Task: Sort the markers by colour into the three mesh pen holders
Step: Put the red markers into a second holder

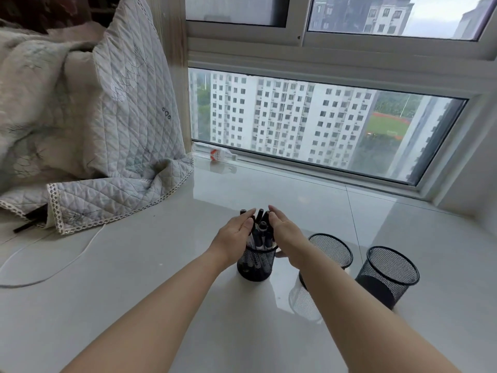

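Markers (260, 232) all bunched upright in the leftmost mesh holder (256, 266), caps fanned out above the rim; cap colours too dark and small to tell apart. Cupped on both sides: left hand (236, 231) against the left of the bundle, right hand (282, 227) against the right, fingers of both straight and close together, palms facing inward, nothing pinched or curled round. Probably placed so to gather the spread caps into one sheaf before lifting any out, or to steady the holder while choosing. Whether the palms actually pressed the markers or only flanked them, hard to tell.

Just to the right, the middle holder (332, 250), partly hidden behind the right forearm; nothing seen inside. Further right, a little apart, the third holder (388, 275), tilted toward the camera by the wide lens, also showing nothing within. Sorting therefore judged barely begun.

All three set on a glossy pale sill (150, 278), reflections beneath. To the far left, a quilted blanket (107, 146) spilling onto the surface, with a thin white cable (67, 265) curling out from under it, well apart from the holders. At the back by the window (309, 125), a clear plastic bottle (215, 154) lying on its side. In the way of a reach to the middle holder: only the right forearm itself.
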Demonstrator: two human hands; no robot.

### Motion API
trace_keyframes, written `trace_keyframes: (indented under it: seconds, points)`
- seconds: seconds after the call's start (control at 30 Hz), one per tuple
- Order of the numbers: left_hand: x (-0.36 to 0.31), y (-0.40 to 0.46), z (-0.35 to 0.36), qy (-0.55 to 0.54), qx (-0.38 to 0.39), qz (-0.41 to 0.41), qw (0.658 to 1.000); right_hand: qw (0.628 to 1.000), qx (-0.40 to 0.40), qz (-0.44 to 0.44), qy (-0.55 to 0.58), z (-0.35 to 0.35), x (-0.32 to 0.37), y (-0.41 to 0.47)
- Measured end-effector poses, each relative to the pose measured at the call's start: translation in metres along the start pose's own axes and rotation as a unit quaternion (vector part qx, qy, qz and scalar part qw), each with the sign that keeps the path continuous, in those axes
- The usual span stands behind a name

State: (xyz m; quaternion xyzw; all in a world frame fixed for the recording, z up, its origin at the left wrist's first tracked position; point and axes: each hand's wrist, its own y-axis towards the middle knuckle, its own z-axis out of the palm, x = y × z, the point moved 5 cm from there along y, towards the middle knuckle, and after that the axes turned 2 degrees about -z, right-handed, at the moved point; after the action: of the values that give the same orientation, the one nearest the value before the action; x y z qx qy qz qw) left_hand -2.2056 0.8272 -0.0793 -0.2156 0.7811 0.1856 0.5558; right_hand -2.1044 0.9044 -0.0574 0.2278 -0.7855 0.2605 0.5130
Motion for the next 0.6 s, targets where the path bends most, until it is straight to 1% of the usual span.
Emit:
trace_keyframes:
  seconds: [0.07,0.1,0.17,0.2,0.27,0.3,0.37,0.43,0.5,0.53,0.6]
  points:
    - [-0.005,-0.005,-0.001,-0.010,0.009,-0.009,1.000,1.000,0.001,0.005,-0.010,-0.001,-0.001,-0.005]
    - [-0.010,-0.008,-0.002,0.004,-0.005,-0.001,1.000,1.000,-0.006,0.002,-0.001,-0.002,-0.002,-0.008]
    - [-0.024,-0.018,-0.007,0.052,-0.078,0.033,0.995,0.999,-0.035,-0.025,0.027,-0.010,-0.001,-0.019]
    - [-0.033,-0.026,-0.011,0.071,-0.132,0.054,0.987,0.997,-0.051,-0.050,0.027,-0.015,0.000,-0.027]
    - [-0.048,-0.051,-0.015,0.068,-0.236,0.104,0.964,0.993,-0.070,-0.093,0.006,-0.029,-0.002,-0.049]
    - [-0.053,-0.066,-0.014,0.061,-0.273,0.132,0.951,0.991,-0.079,-0.108,0.000,-0.037,-0.005,-0.062]
    - [-0.059,-0.095,-0.003,0.053,-0.303,0.172,0.936,0.985,-0.117,-0.128,0.002,-0.057,-0.019,-0.092]
    - [-0.059,-0.120,0.017,0.042,-0.290,0.189,0.937,0.975,-0.171,-0.139,-0.005,-0.081,-0.039,-0.124]
    - [-0.055,-0.141,0.043,0.043,-0.246,0.192,0.949,0.967,-0.221,-0.126,-0.025,-0.106,-0.063,-0.155]
    - [-0.052,-0.148,0.059,0.045,-0.207,0.180,0.961,0.963,-0.241,-0.113,-0.030,-0.118,-0.075,-0.168]
    - [-0.043,-0.160,0.093,0.071,-0.109,0.130,0.983,0.958,-0.271,-0.084,-0.036,-0.139,-0.098,-0.191]
